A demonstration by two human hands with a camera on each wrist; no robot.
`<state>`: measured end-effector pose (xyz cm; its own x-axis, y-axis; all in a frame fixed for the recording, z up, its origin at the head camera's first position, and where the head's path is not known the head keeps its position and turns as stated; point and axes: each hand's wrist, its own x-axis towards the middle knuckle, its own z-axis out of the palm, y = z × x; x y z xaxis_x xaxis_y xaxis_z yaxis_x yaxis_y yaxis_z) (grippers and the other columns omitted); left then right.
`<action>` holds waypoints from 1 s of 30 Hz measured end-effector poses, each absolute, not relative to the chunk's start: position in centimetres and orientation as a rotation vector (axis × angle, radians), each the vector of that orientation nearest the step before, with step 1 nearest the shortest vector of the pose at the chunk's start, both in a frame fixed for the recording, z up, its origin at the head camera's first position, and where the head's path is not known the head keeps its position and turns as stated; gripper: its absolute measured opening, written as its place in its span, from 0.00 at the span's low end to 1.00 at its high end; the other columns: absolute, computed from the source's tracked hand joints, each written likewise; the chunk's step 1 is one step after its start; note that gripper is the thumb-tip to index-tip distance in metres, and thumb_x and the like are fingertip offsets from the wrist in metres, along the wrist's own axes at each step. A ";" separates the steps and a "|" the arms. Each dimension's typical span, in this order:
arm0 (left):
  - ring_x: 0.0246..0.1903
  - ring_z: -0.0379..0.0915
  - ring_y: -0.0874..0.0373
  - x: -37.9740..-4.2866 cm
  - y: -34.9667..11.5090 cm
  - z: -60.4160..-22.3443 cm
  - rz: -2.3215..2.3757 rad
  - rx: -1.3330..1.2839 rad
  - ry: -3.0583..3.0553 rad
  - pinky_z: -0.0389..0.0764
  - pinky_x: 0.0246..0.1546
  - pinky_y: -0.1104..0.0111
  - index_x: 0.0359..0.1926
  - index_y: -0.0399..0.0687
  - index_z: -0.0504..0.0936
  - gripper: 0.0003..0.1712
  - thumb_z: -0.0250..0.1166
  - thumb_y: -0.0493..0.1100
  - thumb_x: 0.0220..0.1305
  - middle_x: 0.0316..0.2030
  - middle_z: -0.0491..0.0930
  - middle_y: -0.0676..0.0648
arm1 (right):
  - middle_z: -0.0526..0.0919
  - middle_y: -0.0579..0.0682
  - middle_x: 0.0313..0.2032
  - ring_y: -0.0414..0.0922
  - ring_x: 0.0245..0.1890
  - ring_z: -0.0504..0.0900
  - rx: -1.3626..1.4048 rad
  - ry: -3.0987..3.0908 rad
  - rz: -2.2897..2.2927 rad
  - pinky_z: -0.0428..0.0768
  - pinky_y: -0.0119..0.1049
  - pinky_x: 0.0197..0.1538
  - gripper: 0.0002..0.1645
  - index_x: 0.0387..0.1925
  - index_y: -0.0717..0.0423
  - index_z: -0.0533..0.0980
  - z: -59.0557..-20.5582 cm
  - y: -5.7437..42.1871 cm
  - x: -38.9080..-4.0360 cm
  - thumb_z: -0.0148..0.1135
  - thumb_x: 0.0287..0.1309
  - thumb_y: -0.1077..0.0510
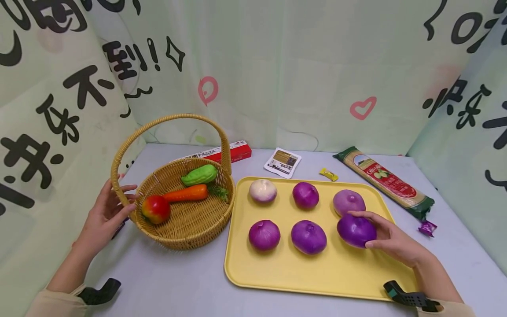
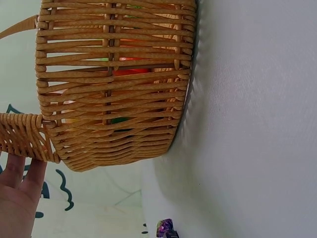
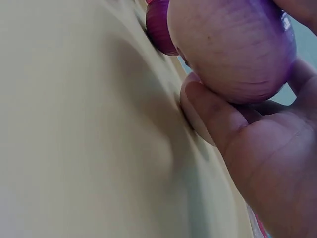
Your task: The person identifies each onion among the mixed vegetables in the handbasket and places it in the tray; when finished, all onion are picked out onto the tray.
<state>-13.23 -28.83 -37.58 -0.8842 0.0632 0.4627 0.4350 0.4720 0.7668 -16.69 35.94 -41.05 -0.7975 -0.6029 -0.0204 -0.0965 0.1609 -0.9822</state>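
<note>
My right hand (image 1: 396,240) grips a purple onion (image 1: 356,230) between thumb and fingers, at the right part of the yellow tray (image 1: 348,275). In the right wrist view the held onion (image 3: 230,49) is raised off the tray, its shadow falling below. Several other onions lie on the tray in two rows, among them a whitish one (image 1: 263,191) and a pale purple one (image 1: 348,201) just behind the held onion. On the left, my left hand (image 1: 107,215) holds the wicker basket (image 1: 190,237) by the foot of its handle, which passes between thumb and fingers.
Inside the basket lie a red-yellow fruit (image 1: 156,209), a carrot (image 1: 186,193) and a green bumpy vegetable (image 1: 199,175). Behind stand a red pasta box (image 1: 239,152), a white packet (image 1: 283,163) and a yellow candy (image 1: 328,174). A long noodle pack (image 1: 386,180) and purple candy (image 1: 428,228) lie right.
</note>
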 end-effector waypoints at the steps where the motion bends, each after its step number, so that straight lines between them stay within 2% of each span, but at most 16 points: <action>1: 0.48 0.75 0.75 -13.2 -28.8 -37.6 -1.383 -0.417 -2.354 0.76 0.43 0.86 0.73 0.53 0.47 0.47 0.56 0.23 0.60 0.54 0.71 0.68 | 0.60 0.31 0.64 0.22 0.60 0.66 -0.666 2.044 -1.661 0.72 0.21 0.56 0.38 0.69 0.55 0.54 -41.1 36.0 -16.6 0.51 0.59 0.71; 9: 0.48 0.75 0.75 -13.3 -28.8 -37.6 -1.403 -0.424 -2.339 0.74 0.45 0.87 0.74 0.53 0.47 0.47 0.56 0.23 0.59 0.54 0.72 0.68 | 0.65 0.28 0.61 0.19 0.58 0.64 -0.644 2.132 -1.483 0.69 0.18 0.55 0.38 0.67 0.60 0.56 -41.6 36.5 -16.5 0.57 0.57 0.69; 21: 0.48 0.75 0.76 -13.2 -28.6 -37.4 -1.359 -0.395 -2.367 0.75 0.43 0.86 0.74 0.55 0.47 0.46 0.56 0.25 0.60 0.54 0.72 0.65 | 0.65 0.22 0.60 0.17 0.56 0.63 -0.564 2.113 -1.328 0.69 0.22 0.53 0.41 0.70 0.55 0.54 -40.8 37.4 -16.2 0.58 0.58 0.65; 30: 0.48 0.75 0.76 -13.1 -28.6 -37.4 -1.362 -0.404 -2.364 0.75 0.43 0.86 0.74 0.54 0.47 0.46 0.56 0.24 0.60 0.53 0.71 0.70 | 0.66 0.20 0.57 0.15 0.53 0.62 -0.523 2.154 -1.244 0.70 0.22 0.51 0.42 0.71 0.52 0.53 -40.4 37.4 -16.4 0.59 0.57 0.61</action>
